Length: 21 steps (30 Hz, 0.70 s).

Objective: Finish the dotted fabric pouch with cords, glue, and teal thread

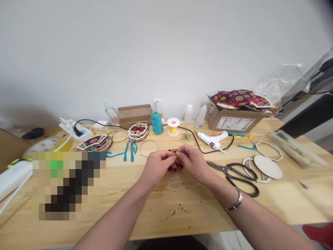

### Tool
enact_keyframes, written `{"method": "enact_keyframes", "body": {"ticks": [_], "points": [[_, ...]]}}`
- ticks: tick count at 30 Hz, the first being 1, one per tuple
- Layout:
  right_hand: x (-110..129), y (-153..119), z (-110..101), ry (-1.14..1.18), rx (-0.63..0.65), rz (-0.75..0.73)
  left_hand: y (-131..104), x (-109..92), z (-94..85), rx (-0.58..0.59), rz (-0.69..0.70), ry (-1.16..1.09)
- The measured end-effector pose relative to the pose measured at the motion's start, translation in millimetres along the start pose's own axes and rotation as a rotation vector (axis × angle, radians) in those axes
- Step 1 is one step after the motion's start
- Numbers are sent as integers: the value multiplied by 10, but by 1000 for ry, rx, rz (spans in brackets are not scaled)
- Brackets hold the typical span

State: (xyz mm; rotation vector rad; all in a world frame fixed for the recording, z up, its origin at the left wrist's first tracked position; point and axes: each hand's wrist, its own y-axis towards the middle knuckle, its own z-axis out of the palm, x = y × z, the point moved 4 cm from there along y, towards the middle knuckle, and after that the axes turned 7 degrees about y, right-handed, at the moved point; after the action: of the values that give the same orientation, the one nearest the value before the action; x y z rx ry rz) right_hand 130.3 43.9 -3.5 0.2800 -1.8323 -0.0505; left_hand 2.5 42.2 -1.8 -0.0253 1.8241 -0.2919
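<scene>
Between my two hands is a small piece of dark patterned fabric (pixel 176 169) with red, orange and green motifs, held just above the wooden table. My left hand (pixel 159 164) pinches its left side, thumb and fingers pressed together. From the other side my right hand (pixel 191 162) pinches it too, and the fingertips of both hands almost meet. Much of the fabric is hidden behind my fingers. Black-handled scissors (pixel 235 173) lie to the right of my right hand, and dark scraps (pixel 177 210) are scattered below the hands.
A white glue gun (pixel 213 139) lies behind my right hand. A teal thread cone (pixel 156 123) and yellow spool (pixel 173 127) stand at the back. Stacked patterned pieces (pixel 137 132) sit left of them. A cardboard box (pixel 234 118) of fabric is back right, near a pale oval disc (pixel 267 166).
</scene>
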Motion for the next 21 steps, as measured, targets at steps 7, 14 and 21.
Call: {"method": "enact_keyframes", "body": {"ticks": [7,14,21], "points": [[-45,23,14,167,14,85,22,66,16,56,-29,-128],[-90,48,38,415,53,165,51,95,9,90,-16,-227],[-62,34,50,633,104,250,50,109,1,118,-2,-282]]}}
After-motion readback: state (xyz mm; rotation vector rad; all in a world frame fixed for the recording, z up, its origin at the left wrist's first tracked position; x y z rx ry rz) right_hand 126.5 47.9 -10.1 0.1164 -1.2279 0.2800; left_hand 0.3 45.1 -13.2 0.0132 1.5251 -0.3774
